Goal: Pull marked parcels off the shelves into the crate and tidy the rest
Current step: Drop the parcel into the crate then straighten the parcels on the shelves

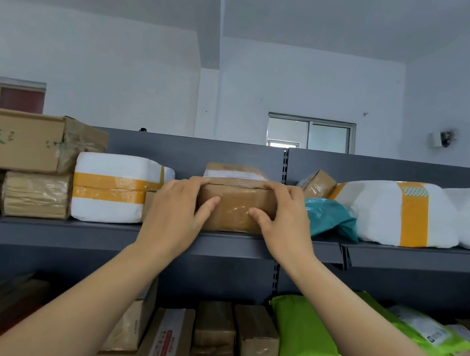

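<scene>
While both hands clasp it from either side, the brown taped box (236, 210) sits at the front lip of the upper shelf (46, 228). The left hand (175, 212) hooks its fingers over the box's top left edge with the thumb on the front face. The right hand (283, 222) mirrors it on the box's right. Such a paired, wrapped hold likely suits drawing the box forward or squaring it up; any mark on it I cannot make out. Directly behind the box lies a labelled carton (234, 172). Left of the box stands a white parcel with a yellow band (109, 188), close enough that the left hand has little room. Right of the box slumps a teal bag (330, 221), and beyond it a white padded bundle (385, 212). No crate is in view.
</scene>
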### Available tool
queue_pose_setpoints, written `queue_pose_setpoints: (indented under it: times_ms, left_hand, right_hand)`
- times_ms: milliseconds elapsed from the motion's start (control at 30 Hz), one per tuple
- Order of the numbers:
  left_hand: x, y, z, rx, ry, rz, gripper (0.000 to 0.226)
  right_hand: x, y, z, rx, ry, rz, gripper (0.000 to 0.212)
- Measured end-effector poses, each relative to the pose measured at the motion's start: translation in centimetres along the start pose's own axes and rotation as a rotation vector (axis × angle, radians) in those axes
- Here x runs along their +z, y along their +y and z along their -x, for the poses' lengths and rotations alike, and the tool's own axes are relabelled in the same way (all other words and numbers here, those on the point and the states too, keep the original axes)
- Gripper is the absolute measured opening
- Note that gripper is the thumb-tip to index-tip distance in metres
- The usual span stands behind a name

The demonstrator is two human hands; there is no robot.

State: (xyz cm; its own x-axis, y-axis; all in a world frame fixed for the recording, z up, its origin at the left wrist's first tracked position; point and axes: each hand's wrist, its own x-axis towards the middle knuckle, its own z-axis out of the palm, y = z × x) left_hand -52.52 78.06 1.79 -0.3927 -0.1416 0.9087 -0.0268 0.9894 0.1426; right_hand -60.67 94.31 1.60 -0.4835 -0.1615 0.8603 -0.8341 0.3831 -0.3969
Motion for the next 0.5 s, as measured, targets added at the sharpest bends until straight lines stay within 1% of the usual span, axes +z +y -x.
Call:
queue_pose_setpoints:
  times_ms: [100, 200, 267, 367, 400, 433, 500]
  left_hand:
    - [-0.1, -0.4, -0.9, -0.027, -0.003, -0.056, 0.042]
    - [-0.3, -0.5, -1.7, 0.005, 0.037, -0.110, 0.037]
    - [-0.4, -0.2, -2.2, 0.043, 0.042, -0.113, 0.036]
    - [-0.3, 0.4, -2.4, 0.115, -0.004, -0.088, 0.043]
    - [-0.1, 0.6, -2.5, 0.141, -0.026, -0.075, 0.046]
    - [0.0, 0.8, -2.6, 0.168, -0.051, -0.068, 0.049]
    - [0.4, 1.0, -2.6, 0.208, -0.108, -0.091, 0.053]
  right_hand:
    - [-0.1, -0.6, -0.7, 0.018, -0.064, 0.041, 0.053]
    - [-1.1, -0.2, -1.2, -0.017, -0.108, 0.108, 0.053]
    - [-2.6, 0.6, -1.5, -0.046, -0.070, 0.155, 0.051]
    - [-5.3, 2.2, -2.1, -0.001, 0.019, 0.208, 0.048]
    - [-6.2, 2.8, -2.3, 0.018, -0.001, 0.233, 0.051]
    - [-6.9, 3.4, -2.5, 0.042, -0.062, 0.259, 0.056]
    - [-8.2, 4.4, -2.6, 0.113, -0.278, 0.289, 0.073]
